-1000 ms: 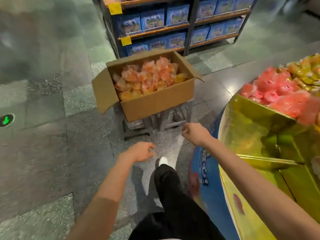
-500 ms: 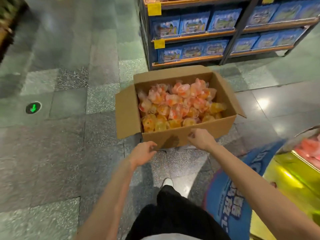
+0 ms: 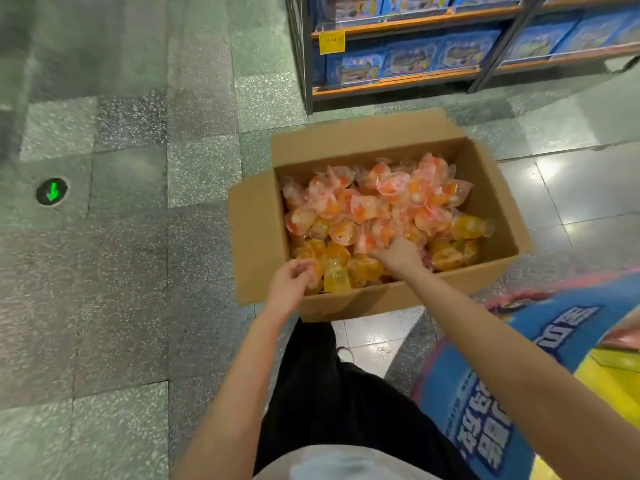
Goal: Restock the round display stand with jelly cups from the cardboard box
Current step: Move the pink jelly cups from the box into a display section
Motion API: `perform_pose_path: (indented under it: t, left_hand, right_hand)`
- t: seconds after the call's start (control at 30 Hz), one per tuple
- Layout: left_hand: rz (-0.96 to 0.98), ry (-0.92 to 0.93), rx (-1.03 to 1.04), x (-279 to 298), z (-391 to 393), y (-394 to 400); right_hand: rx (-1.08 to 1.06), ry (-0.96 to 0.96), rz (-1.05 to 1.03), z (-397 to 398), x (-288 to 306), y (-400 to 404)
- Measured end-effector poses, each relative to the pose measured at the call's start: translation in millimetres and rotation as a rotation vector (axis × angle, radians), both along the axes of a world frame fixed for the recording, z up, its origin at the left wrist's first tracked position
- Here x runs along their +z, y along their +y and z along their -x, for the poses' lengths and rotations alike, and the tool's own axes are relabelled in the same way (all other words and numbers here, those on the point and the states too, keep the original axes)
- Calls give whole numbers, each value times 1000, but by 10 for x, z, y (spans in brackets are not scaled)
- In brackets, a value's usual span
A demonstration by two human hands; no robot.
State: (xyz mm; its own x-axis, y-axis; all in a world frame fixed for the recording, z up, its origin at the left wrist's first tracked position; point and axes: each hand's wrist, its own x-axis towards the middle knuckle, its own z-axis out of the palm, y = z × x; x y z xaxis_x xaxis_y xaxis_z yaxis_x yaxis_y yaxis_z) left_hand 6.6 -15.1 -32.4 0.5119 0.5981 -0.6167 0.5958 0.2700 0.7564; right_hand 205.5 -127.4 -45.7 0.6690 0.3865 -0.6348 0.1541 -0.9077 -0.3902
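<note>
Nearest, at the bottom of the frame, a person's dark trousers and both forearms stretch forward, and the blue printed side of the round display stand [image 3: 485, 410] curves through the lower right corner, a yellow panel at its edge; its top is out of view, so how full it is cannot be told.

Just beyond, in the middle of the frame, both hands are over the near end of the cardboard box [image 3: 256, 237]. The left hand [image 3: 289, 284] hangs at the near left corner with fingers curled inward beside a yellow cup; whether it actually grips anything is unclear. The right hand [image 3: 398, 254] lies palm-down on the heap, fingers bent into the jelly cups [image 3: 374, 209], seemingly gathering some, though the hold itself is hidden.

The box, flaps open, is heaped with pink, orange and yellow cups, so plenty remains to carry over. By my judgement this is the start of another scooping round: cups are being gathered, none is lifted yet.

Farther off, speckled floor tiles [image 3: 121, 271] carry a green arrow marker [image 3: 52, 191] at the left, and shelves of blue boxes [image 3: 433, 57] fill the upper right.
</note>
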Motion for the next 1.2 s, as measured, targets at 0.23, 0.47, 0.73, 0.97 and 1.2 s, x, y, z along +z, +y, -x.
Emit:
perform_pose_path:
  t: [0.23,0.47,0.73,0.97,1.2]
  left_hand:
    - [202,12,160,-203,-243,445]
    - [289,34,227,-254,-421,711]
    - [395,22,115,-270,-671,921]
    - [593,-158,-3,-179,-700,955]
    - [496,-237,475,-292,-465,1102]
  right_hand:
    - [-287,96,-6,-66,-240,506]
    - [-398,39,79,-125,-318,630]
    - [-556,199,-174,-212,-185,375]
    - [-403,700,-460,99,-6,784]
    - [-470,572,-373,8,-172,1222]
